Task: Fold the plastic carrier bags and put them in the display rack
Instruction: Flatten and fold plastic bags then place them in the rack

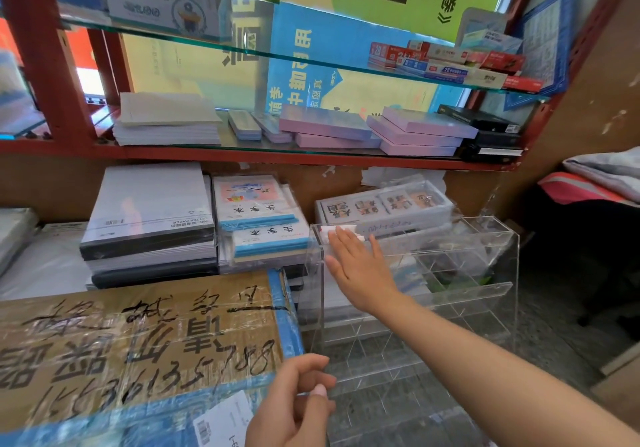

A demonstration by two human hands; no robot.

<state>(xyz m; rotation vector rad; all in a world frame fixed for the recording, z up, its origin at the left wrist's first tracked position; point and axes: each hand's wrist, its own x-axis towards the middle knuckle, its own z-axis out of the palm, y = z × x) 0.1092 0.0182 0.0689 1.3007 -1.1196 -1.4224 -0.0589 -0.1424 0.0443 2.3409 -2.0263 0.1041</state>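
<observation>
**Right hand at the clear rack, no bag in sight**

At two o'clock from the taped cardboard box (138,346), a clear display rack (498,273) stands on the floor, its dividers cutting it into rows of small cells. Behind it, at twelve o'clock, a red shelving unit (31,65) carries glass shelves with purple pads and small red boxes above, and stacks of paper (149,211) and exercise books (256,218) below.

The right hand (358,268) reaches to the rack's top left corner, fingers straight and together, flat against or just over its rim, holding nothing. A small white and red thing lies in that corner cell just past the fingertips; whether it is a folded bag I cannot tell. The cells lower down look bare, though some at three o'clock hold faint pale and green shapes that are too blurred to name.

The left hand (294,401), at six o'clock, has its fingers curled with the thumb set against them; it may pinch something thin and clear, but I cannot tell.

No carrier bag shows plainly anywhere. The step looks like the placing end of the task, at the top cell. The next move likely calls for fetching and folding another bag.
</observation>
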